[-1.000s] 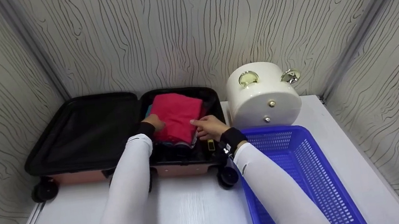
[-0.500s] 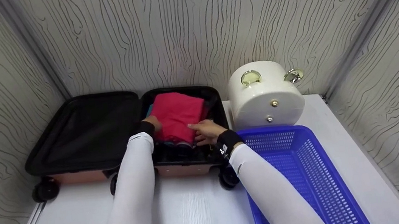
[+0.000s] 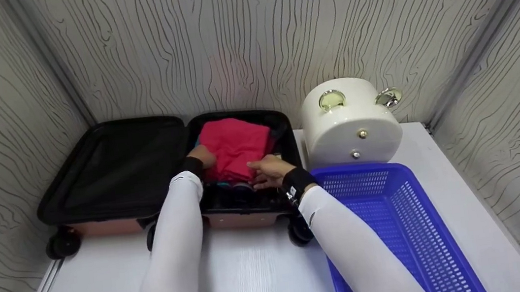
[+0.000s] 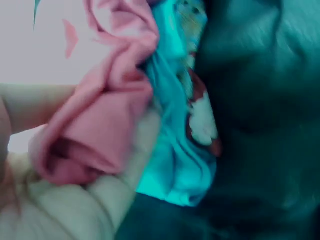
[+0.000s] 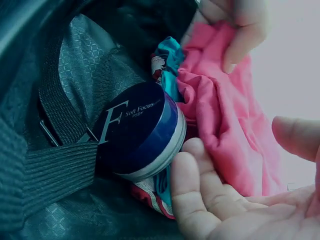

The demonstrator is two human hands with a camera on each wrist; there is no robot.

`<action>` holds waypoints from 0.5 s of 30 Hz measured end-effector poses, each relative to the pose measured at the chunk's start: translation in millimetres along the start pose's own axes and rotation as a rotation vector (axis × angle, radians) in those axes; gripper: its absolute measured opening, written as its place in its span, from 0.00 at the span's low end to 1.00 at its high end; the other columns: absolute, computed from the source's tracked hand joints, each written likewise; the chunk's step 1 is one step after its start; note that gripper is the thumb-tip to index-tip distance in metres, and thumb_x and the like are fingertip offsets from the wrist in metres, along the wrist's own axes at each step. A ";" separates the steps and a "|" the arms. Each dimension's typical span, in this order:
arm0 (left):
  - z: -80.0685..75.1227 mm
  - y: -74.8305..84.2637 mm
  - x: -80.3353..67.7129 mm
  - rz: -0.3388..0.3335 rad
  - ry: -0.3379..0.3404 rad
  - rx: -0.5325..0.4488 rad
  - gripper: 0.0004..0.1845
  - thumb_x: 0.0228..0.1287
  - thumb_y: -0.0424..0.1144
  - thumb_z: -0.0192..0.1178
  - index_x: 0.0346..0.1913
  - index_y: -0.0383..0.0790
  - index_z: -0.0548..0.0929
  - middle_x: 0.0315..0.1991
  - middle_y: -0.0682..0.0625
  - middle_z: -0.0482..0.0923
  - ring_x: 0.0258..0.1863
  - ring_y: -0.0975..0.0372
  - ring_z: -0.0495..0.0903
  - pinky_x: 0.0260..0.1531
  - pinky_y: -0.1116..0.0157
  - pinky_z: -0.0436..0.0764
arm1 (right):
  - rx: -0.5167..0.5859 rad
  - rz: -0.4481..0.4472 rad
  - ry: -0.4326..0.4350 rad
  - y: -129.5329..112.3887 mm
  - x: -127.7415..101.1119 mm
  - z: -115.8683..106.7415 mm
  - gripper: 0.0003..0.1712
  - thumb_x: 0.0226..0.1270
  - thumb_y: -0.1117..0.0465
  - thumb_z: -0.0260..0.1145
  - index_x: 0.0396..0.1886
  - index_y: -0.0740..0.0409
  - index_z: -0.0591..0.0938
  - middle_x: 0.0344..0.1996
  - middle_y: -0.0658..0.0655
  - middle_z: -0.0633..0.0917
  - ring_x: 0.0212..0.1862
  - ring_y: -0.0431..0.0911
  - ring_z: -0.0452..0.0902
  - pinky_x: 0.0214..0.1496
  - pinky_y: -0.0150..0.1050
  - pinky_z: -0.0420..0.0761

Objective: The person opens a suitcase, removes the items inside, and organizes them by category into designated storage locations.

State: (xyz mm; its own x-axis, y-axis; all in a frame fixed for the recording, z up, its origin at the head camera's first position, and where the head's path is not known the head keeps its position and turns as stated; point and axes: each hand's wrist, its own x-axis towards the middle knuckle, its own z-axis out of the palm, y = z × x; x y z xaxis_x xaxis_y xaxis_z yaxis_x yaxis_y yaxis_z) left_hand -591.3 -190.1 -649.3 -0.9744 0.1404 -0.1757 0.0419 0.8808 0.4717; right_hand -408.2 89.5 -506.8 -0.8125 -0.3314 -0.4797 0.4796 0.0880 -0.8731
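A bright pink folded cloth [image 3: 234, 141] lies on other fabric in the right half of an open suitcase [image 3: 254, 219]. My left hand [image 3: 204, 155] holds its left edge, with the cloth between thumb and fingers [image 4: 145, 145] in the left wrist view. A teal cloth [image 4: 175, 170] shows beneath. My right hand [image 3: 270, 170] is at the front right corner of the pink cloth. In the right wrist view its fingers [image 5: 187, 187] touch the cloth's edge beside a round dark-blue jar [image 5: 142, 127] lettered "Soft Focus", while the thumb stands apart.
Black straps [image 5: 57, 165] lie inside the suitcase by the jar. The suitcase's other half [image 3: 119, 168] lies flat at left. A blue perforated basket [image 3: 401, 208] stands at right under my right forearm, with a white rounded case [image 3: 351, 120] with drawer knobs behind it.
The pink cloth's front edge has drawn back a little and looks more rumpled, showing more of the things in front of it. Both hands stay at its sides. The view has shifted slightly.
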 end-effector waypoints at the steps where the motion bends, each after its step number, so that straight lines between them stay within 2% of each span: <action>1: -19.9 26.1 -31.7 -0.009 -0.009 -0.057 0.23 0.62 0.42 0.55 0.51 0.25 0.84 0.57 0.33 0.84 0.49 0.50 0.82 0.55 0.55 0.85 | 0.002 -0.001 -0.002 0.4 -0.4 -0.4 0.10 0.87 0.59 0.59 0.46 0.62 0.75 0.53 0.67 0.83 0.54 0.58 0.85 0.68 0.54 0.83; 2: -36.4 47.9 -57.7 -0.002 0.000 -0.107 0.24 0.61 0.41 0.54 0.52 0.23 0.83 0.56 0.32 0.83 0.48 0.50 0.81 0.55 0.56 0.85 | 0.008 -0.002 -0.003 0.7 -0.9 -0.9 0.11 0.87 0.59 0.59 0.52 0.64 0.74 0.60 0.70 0.81 0.60 0.61 0.84 0.71 0.56 0.82; 3: -51.5 68.6 -82.2 0.017 0.016 -0.164 0.23 0.60 0.40 0.52 0.48 0.23 0.82 0.53 0.32 0.83 0.45 0.51 0.80 0.52 0.58 0.85 | 0.013 -0.003 -0.002 0.8 -1.1 -1.4 0.15 0.87 0.59 0.58 0.59 0.66 0.72 0.67 0.73 0.78 0.67 0.63 0.81 0.73 0.58 0.80; 5: -79.8 111.1 -128.6 0.011 0.011 -0.313 0.17 0.63 0.37 0.51 0.44 0.24 0.79 0.51 0.32 0.80 0.40 0.53 0.81 0.49 0.58 0.87 | 0.032 -0.004 0.005 0.8 -1.9 -2.7 0.25 0.88 0.58 0.57 0.73 0.68 0.64 0.77 0.76 0.69 0.77 0.67 0.72 0.77 0.61 0.76; 6: -84.5 122.3 -135.5 0.012 0.012 -0.402 0.14 0.63 0.35 0.50 0.43 0.24 0.77 0.49 0.32 0.78 0.36 0.54 0.81 0.47 0.59 0.88 | 0.045 -0.004 0.011 0.7 -2.2 -3.5 0.30 0.88 0.58 0.56 0.77 0.68 0.60 0.80 0.76 0.65 0.79 0.68 0.68 0.78 0.62 0.75; 8: -98.5 150.5 -164.5 0.027 0.017 -0.587 0.07 0.63 0.30 0.48 0.41 0.29 0.71 0.46 0.36 0.73 0.27 0.59 0.79 0.38 0.62 0.90 | 0.079 -0.009 0.024 -0.1 -3.0 -4.9 0.34 0.89 0.56 0.55 0.82 0.68 0.58 0.82 0.74 0.64 0.81 0.68 0.65 0.79 0.64 0.73; 9: -105.4 165.0 -177.9 0.011 0.002 -0.688 0.06 0.66 0.28 0.48 0.44 0.31 0.70 0.47 0.38 0.71 0.25 0.60 0.79 0.36 0.62 0.90 | 0.097 -0.012 0.029 -0.7 -3.3 -5.5 0.34 0.89 0.55 0.55 0.82 0.68 0.59 0.82 0.72 0.65 0.81 0.67 0.65 0.79 0.64 0.72; 11: -114.2 185.7 -192.5 -0.022 -0.035 -0.847 0.12 0.70 0.25 0.49 0.54 0.30 0.67 0.54 0.40 0.69 0.24 0.61 0.80 0.38 0.61 0.92 | 0.147 -0.024 0.033 -2.6 -4.8 -7.2 0.32 0.90 0.54 0.53 0.81 0.67 0.63 0.80 0.69 0.69 0.80 0.66 0.68 0.79 0.66 0.71; 13: -119.0 199.2 -199.6 -0.009 -0.057 -0.930 0.17 0.73 0.24 0.49 0.61 0.31 0.64 0.57 0.41 0.67 0.25 0.62 0.80 0.36 0.63 0.91 | 0.199 -0.038 0.018 -5.0 -7.0 -9.6 0.30 0.91 0.51 0.50 0.80 0.66 0.68 0.78 0.67 0.72 0.77 0.63 0.72 0.80 0.66 0.70; 15: -121.0 208.6 -201.6 0.019 -0.076 -0.991 0.18 0.76 0.24 0.49 0.64 0.32 0.64 0.58 0.40 0.69 0.26 0.62 0.81 0.35 0.64 0.90 | 0.252 -0.049 -0.008 -7.7 -9.6 -12.9 0.31 0.92 0.48 0.46 0.80 0.64 0.70 0.76 0.67 0.75 0.72 0.61 0.77 0.80 0.65 0.70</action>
State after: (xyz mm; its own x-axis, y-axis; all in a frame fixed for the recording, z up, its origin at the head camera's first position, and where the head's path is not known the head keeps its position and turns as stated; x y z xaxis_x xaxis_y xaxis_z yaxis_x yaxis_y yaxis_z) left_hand -412.9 -89.5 -410.9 -0.9571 0.2101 -0.1993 -0.1801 0.1071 0.9778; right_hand -408.3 104.1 -496.6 -0.8348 -0.3368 -0.4356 0.5079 -0.1653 -0.8454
